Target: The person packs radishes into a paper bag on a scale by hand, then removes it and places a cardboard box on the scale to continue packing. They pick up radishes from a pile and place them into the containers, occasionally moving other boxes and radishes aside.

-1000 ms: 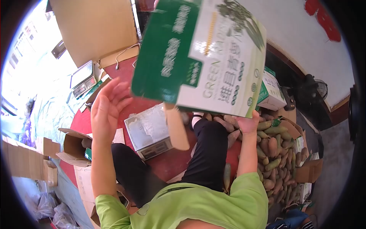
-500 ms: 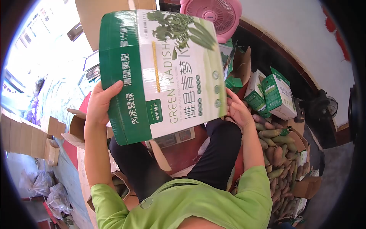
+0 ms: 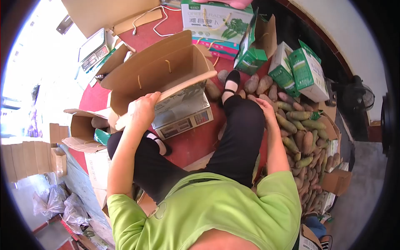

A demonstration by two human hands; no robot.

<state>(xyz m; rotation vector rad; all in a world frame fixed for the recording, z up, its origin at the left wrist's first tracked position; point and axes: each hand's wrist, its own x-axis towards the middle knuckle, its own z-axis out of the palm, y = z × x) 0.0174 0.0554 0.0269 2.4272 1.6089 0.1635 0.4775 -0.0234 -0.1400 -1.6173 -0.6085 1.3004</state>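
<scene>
head view: grasping open box by near flap with left hand
with right hand beside knee, near root vegetables; cannot tell if clenched or released

The box opens wide at the left hand's 1 o'clock. A knee blocks the right hand at 9 o'clock; radishes crowd its 4 o'clock side.

left grip: holding open carton | right grip: by knee, near vegetables
</scene>
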